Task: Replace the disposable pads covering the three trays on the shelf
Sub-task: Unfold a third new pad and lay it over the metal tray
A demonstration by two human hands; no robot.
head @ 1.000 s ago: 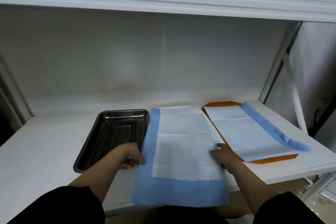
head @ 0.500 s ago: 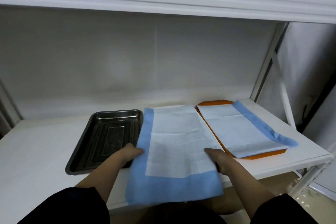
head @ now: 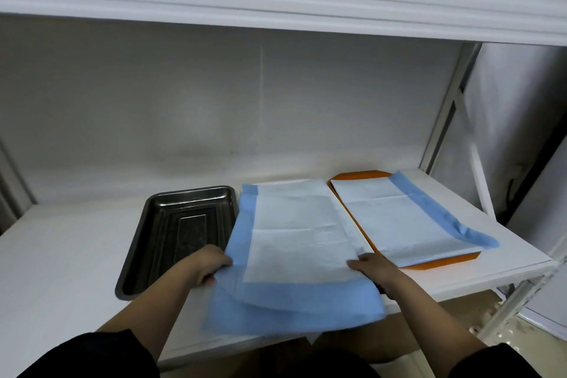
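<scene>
Fingers [head: 225,261] of the left hand [head: 204,264] curl over the left edge of the middle blue-bordered white disposable pad [head: 294,242] and pinch it; the right hand [head: 372,270] grips the pad's right edge, but its fingers go under the sheet, so I cannot tell exactly how they lie. Compared with half a second ago, the near blue border is now lifted and bends over the front edge of the white metal shelf [head: 61,255], so the pad is coming off, probably for removal. The tray under this pad is fully hidden. To the left of the pad stands the bare rectangular steel tray [head: 171,230], already uncovered. To the right of the pad, the flat orange tray [head: 362,176] carries a second blue-bordered pad [head: 399,218]. Whether that pad is old or fresh is not possible to say.
</scene>
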